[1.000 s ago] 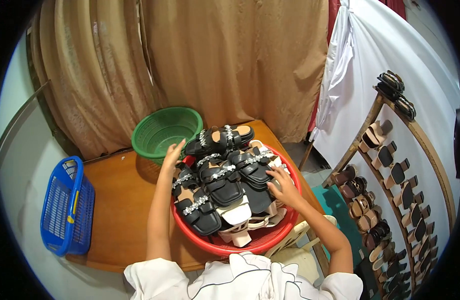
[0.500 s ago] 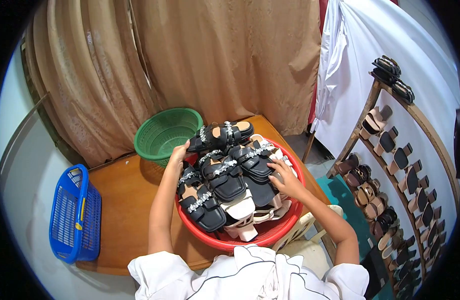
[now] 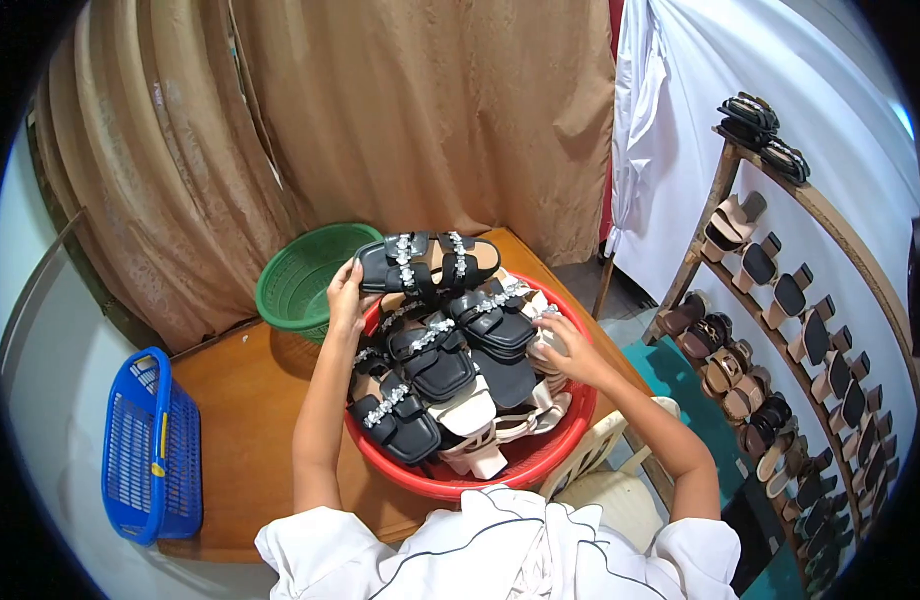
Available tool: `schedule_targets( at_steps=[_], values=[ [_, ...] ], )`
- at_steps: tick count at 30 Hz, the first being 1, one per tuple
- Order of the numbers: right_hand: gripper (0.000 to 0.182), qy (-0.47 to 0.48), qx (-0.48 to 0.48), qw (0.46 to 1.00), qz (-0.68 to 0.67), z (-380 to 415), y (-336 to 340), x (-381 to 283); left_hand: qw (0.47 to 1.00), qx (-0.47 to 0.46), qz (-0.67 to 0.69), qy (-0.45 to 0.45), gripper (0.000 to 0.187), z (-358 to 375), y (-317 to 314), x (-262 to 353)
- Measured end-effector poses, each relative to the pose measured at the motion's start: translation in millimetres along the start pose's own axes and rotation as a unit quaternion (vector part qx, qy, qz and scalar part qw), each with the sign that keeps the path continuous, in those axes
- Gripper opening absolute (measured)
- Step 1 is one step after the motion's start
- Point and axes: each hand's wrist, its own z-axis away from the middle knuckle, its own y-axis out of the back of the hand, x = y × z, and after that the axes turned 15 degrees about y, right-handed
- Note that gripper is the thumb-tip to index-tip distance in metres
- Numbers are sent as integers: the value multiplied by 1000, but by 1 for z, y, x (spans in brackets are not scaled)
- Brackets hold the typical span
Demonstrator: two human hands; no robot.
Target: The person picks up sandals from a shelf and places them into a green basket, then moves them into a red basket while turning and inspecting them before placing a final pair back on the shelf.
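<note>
My left hand (image 3: 347, 295) grips the toe end of a black sandal (image 3: 382, 265) with jewelled straps, held over the back of a red basket (image 3: 420, 488). The basket is heaped with black jewelled sandals (image 3: 445, 370) and cream sandals (image 3: 470, 411). At the right side of the heap, my right hand (image 3: 565, 345) rests with its fingers apart on the cream sandals, beside a black one.
A green basket (image 3: 292, 318) stands behind left on the wooden table (image 3: 230, 400), and a blue basket (image 3: 180, 450) at its left edge. A cream chair (image 3: 610, 490) is right of the red basket. Shoe racks (image 3: 715, 200) stand at the right, curtains (image 3: 430, 110) behind.
My left hand has raised the black sandal and turned it, so more of its top shows. My right hand has stayed at the right of the heap. The view has shifted slightly.
</note>
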Motion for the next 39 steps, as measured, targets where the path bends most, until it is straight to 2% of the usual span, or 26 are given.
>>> schedule_targets(
  at_steps=[7,10,15,18,19,22,23,26,31,34,36,38,39],
  values=[
    [38,-39,75,995,-60,2,26,12,999,-46,-7,-7,34,11,-8,14],
    [38,-122,114,972,-168,1,36,7,998,-65,-4,-12,34,21,-17,23],
    [45,-96,127,962,-222,0,60,1,986,-165,-17,-36,34,49,-45,41],
    [51,-142,165,908,-358,-2,81,-33,979,-201,-14,-21,33,68,-68,40],
    [49,-134,159,914,-348,0,88,-39,980,-198,-17,-13,34,78,-79,40],
    [49,-85,107,889,-438,16,100,-42,967,-250,-39,17,34,88,-95,32],
    [51,-94,110,879,-454,25,102,-43,963,-265,-43,40,34,94,-102,31],
    [61,-81,108,884,-448,60,107,-31,945,-307,-70,87,35,98,-119,25],
    [73,-142,149,896,-393,99,127,-51,913,-371,-101,140,32,101,-146,10],
    [63,-191,145,897,-372,133,142,-54,885,-411,-136,173,30,104,-166,1],
    [64,-194,94,890,-403,139,149,-68,859,-434,-172,211,29,103,-177,-7],
    [75,-253,87,876,-402,148,150,-86,842,-431,-214,243,29,107,-191,-12],
    [76,-248,75,872,-416,154,147,-88,833,-433,-238,250,30,107,-199,-15]
  ],
)
